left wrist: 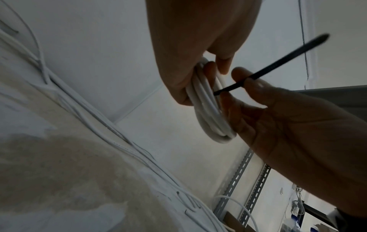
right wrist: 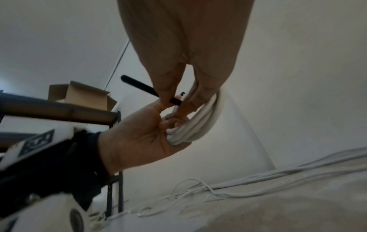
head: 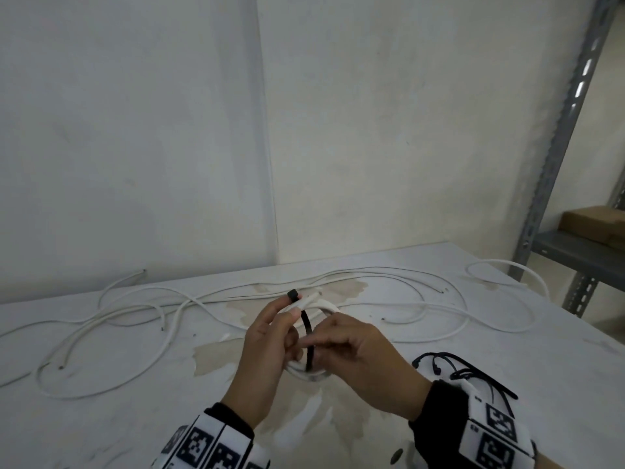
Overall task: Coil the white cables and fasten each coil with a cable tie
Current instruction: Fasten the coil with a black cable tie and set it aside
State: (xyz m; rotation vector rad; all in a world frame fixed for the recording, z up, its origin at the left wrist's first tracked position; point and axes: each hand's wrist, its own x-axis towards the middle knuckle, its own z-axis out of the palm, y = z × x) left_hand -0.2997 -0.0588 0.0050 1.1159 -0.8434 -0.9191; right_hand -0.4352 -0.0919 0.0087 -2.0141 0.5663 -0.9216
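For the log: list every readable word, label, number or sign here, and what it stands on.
None can be read.
Wrist bands: black-and-white square marker patterns, no letters.
Cardboard box: no print visible.
Loose white cables: faint marks in the wrist views, too small to read.

- White plastered walls (head: 372, 130) meet in a far corner, under dull, even light.
- A white, stained table (head: 135, 418) fills the near ground.
- A grey metal shelving rack (head: 561, 164) stands at the right, bearing a cardboard box (head: 595, 225).
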